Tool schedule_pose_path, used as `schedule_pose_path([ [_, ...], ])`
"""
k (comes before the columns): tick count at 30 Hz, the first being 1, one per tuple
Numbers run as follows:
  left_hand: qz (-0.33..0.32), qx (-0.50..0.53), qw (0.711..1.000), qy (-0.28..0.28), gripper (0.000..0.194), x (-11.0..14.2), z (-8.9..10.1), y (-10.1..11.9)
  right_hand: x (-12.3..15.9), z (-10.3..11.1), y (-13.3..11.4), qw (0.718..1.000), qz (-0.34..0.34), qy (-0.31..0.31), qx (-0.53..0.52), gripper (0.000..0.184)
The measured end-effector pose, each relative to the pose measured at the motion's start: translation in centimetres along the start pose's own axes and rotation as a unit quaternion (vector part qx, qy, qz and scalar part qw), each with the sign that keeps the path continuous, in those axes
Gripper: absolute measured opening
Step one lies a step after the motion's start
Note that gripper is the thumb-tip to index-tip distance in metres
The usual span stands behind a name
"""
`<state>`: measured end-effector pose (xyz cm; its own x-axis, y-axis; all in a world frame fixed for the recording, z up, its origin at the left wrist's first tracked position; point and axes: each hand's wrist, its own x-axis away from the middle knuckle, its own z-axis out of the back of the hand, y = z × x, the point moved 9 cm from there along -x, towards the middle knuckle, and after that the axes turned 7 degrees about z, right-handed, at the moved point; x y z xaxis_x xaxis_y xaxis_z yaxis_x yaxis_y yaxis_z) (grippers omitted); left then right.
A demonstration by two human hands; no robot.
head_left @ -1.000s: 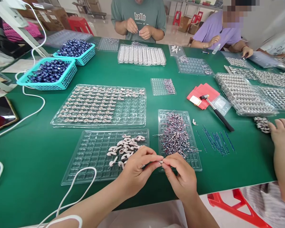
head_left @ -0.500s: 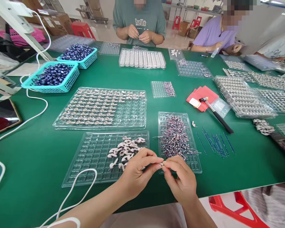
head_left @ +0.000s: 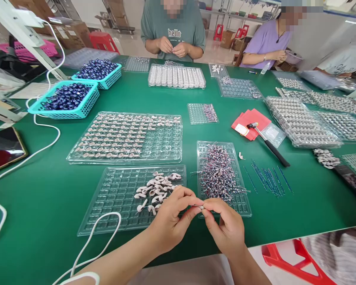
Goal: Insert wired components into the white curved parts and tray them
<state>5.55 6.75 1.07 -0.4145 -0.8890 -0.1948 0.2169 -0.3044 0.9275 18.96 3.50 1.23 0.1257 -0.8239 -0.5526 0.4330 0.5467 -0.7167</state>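
My left hand (head_left: 174, 221) and my right hand (head_left: 225, 225) meet at their fingertips, both closed in a pinch on a small whitish earbud shell (head_left: 200, 207), mostly covered by the fingers. Left of them, loose whitish earbud shells (head_left: 152, 193) lie heaped on a clear tray (head_left: 106, 202). Just beyond my right hand, a pile of small wired parts (head_left: 219, 170) with thin dark and reddish leads fills another clear tray (head_left: 245, 206). Farther back, a larger clear tray (head_left: 163, 142) holds rows of earbud shells, its right part showing bare pockets.
To the right are a hammer (head_left: 269, 144), red packets (head_left: 249, 120), thin blue strips (head_left: 267, 178) and stacked filled trays (head_left: 302, 122). Turquoise baskets (head_left: 86, 107) of dark blue parts, a phone (head_left: 6, 148) and a white cable (head_left: 38, 152) lie left. Co-workers (head_left: 173, 31) sit opposite.
My hands stay together, with the fingertips shifting slightly around the earbud shell. The co-worker in purple has drawn both hands together. The view has tilted a little.
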Motion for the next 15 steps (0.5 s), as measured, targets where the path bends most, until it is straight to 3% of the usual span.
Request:
schedule_pose_path([
  [15,0.003,-0.008,1.000,0.005,0.022,-0.05,-0.02,-0.21,-0.10,0.10,-0.21,0.999,0.023,0.010,0.047,0.019],
])
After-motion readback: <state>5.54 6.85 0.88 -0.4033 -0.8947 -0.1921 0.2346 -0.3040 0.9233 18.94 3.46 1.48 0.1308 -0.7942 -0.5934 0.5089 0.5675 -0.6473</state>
